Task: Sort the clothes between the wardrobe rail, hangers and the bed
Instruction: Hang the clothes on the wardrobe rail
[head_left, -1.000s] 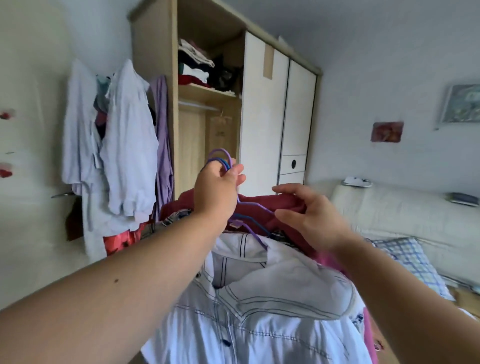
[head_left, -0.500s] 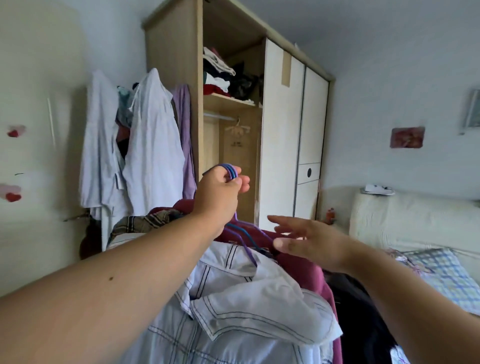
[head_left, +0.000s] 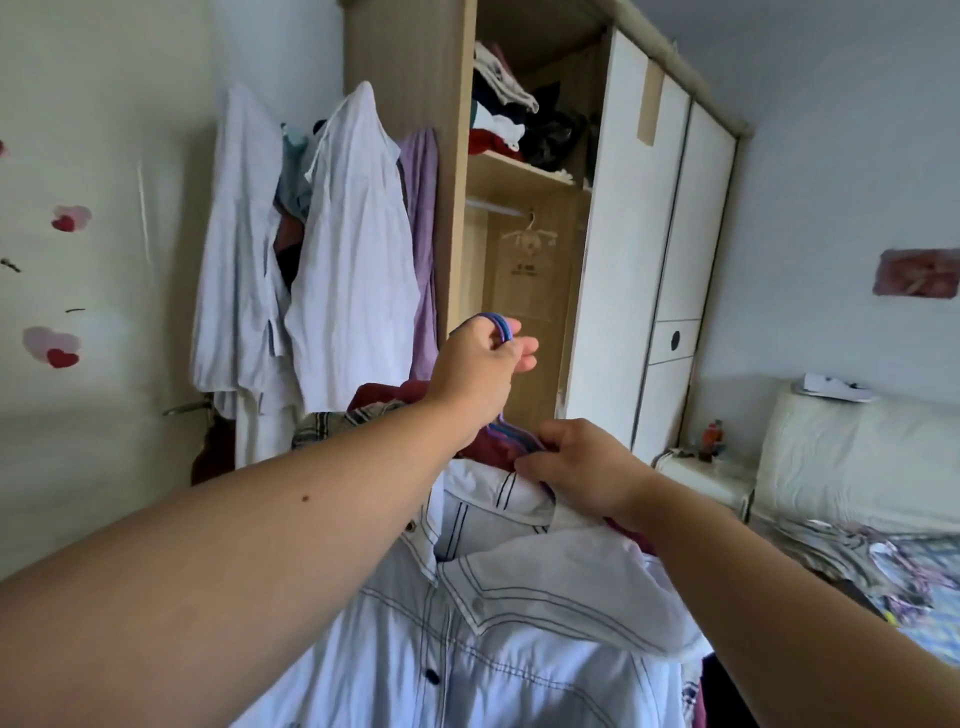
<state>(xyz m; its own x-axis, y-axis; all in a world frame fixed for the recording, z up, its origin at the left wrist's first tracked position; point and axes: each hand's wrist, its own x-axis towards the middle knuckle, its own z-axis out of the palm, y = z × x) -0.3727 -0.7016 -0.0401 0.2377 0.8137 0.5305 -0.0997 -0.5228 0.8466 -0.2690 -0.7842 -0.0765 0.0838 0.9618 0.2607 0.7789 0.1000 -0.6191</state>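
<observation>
My left hand (head_left: 480, 371) grips the hooks of several blue and purple hangers (head_left: 500, 326), held up in front of the open wardrobe. From them hang a white shirt with dark stitching (head_left: 498, 613), a maroon garment (head_left: 483, 449) and a plaid one (head_left: 343, 421). My right hand (head_left: 576, 470) pinches the hanger shoulders just above the white shirt's collar. The wardrobe rail (head_left: 496, 207) runs under the shelf with one pale hanger (head_left: 530, 239) on it. The bed (head_left: 883, 561) lies at the right.
White and lilac shirts (head_left: 332, 260) hang on the door at the left, beside the wardrobe's side panel. Folded clothes (head_left: 511, 124) fill the upper shelf. The white sliding doors (head_left: 654, 270) are shut. A small nightstand (head_left: 701, 475) stands by the bed's padded headboard (head_left: 857, 457).
The view has come closer to the wardrobe. My right hand went from open beside the maroon garment to pinching the hangers above the white collar. My left hand kept its grip on the hooks.
</observation>
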